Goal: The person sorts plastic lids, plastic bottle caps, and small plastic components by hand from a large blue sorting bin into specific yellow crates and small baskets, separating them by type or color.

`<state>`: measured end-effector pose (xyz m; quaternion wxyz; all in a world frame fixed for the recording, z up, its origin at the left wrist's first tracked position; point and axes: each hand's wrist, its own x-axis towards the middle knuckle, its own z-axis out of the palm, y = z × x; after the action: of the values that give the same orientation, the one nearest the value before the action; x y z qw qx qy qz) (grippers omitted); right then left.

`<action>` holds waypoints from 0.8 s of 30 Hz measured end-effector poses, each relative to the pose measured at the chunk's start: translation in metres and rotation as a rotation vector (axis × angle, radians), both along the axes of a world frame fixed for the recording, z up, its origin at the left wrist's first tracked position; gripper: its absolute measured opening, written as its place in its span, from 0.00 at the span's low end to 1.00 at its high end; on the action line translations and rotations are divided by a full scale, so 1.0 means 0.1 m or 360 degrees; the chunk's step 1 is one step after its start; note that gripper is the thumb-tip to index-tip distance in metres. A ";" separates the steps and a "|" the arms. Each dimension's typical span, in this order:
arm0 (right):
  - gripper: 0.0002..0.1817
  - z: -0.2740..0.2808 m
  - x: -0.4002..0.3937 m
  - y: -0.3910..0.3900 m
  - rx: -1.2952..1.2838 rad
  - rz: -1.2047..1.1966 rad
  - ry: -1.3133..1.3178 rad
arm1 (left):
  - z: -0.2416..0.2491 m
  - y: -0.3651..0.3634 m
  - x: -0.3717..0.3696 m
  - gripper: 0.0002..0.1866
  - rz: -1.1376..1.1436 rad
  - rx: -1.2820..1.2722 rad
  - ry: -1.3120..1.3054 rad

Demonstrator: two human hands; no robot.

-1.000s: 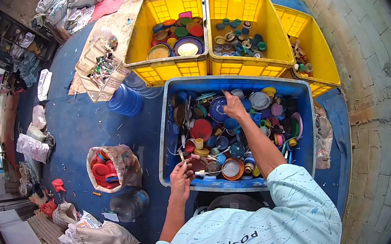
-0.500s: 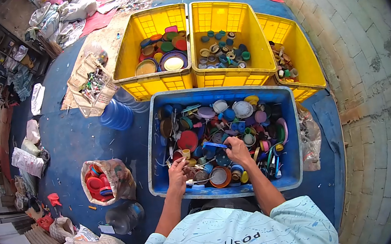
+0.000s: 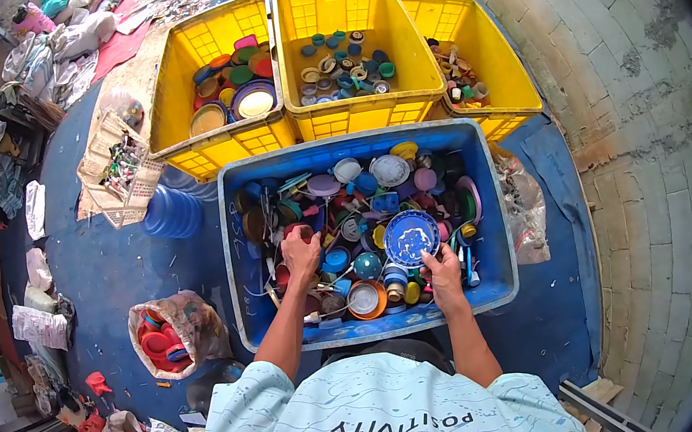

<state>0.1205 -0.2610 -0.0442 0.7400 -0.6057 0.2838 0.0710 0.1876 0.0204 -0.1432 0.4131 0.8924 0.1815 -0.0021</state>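
Three yellow crates point(image 3: 367, 110), open-topped, side by side beyond the tub: the left one with wide lids in green, orange and red, the middle one with teal and cream caps, the right one with small mixed caps.

One blue tub point(image 3: 378, 329), directly before me, its floor covered by a jumble of lids, caps and thin pale tubes.

One cloth sack point(image 3: 210, 326), on the blue floor covering point(image 3: 94, 293) to the left of the tub, mouth open, mostly red lids inside.

One pale slatted basket point(image 3: 97, 181), tilted, beyond the sack, holding small mixed pieces.

One ribbed blue jug point(image 3: 174, 214), between basket and tub.

Two bare hands, mine. Right hand point(image 3: 447, 274): over the near right part of the tub's contents, thumb on the face of a lid and fingers at its edge, clamped on it. Left hand point(image 3: 302, 255): over the left half of the tub, fingertips bent together at a small red lid point(image 3: 304, 232); whether they grip it or only touch it, I cannot tell.

One round blue lid point(image 3: 412, 240), white patches on its face, ridged rim, held in my right hand above the heap, face toward me.

One orange lid point(image 3: 367, 299), a paler disc within, lying near the tub's front wall.

One yellow cap point(image 3: 404, 151), at the far wall.
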 end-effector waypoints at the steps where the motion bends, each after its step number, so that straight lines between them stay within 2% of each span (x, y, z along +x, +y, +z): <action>1: 0.10 0.00 -0.02 0.01 0.0054 -0.0014 -0.0027 | -0.01 -0.04 0.03 0.18 -0.0054 0.0213 0.0025; 3: 0.11 0.05 -0.05 0.04 0.0034 -0.0023 -0.0041 | -0.04 -0.12 0.09 0.20 -0.0155 0.0635 0.0064; 7: 0.11 0.10 -0.17 0.05 0.0078 0.0016 -0.0066 | -0.20 -0.20 0.16 0.22 -0.0261 0.0940 0.0091; 11: 0.11 0.08 -0.26 -0.02 0.0111 0.0009 0.0003 | -0.29 -0.21 0.21 0.18 -0.0387 0.1188 0.0030; 19: 0.11 0.16 -0.21 -0.08 0.0093 -0.0013 0.0006 | -0.29 -0.20 0.28 0.14 -0.0584 0.1360 0.0039; 24: 0.11 0.11 -0.17 -0.14 0.0083 0.0043 -0.0010 | 0.02 -0.23 0.09 0.13 -0.0458 0.1230 -0.0062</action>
<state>0.1030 -0.2745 -0.0337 0.7554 -0.5901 0.2713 0.0864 0.1967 -0.0030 -0.1407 0.0465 0.9980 0.0345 0.0253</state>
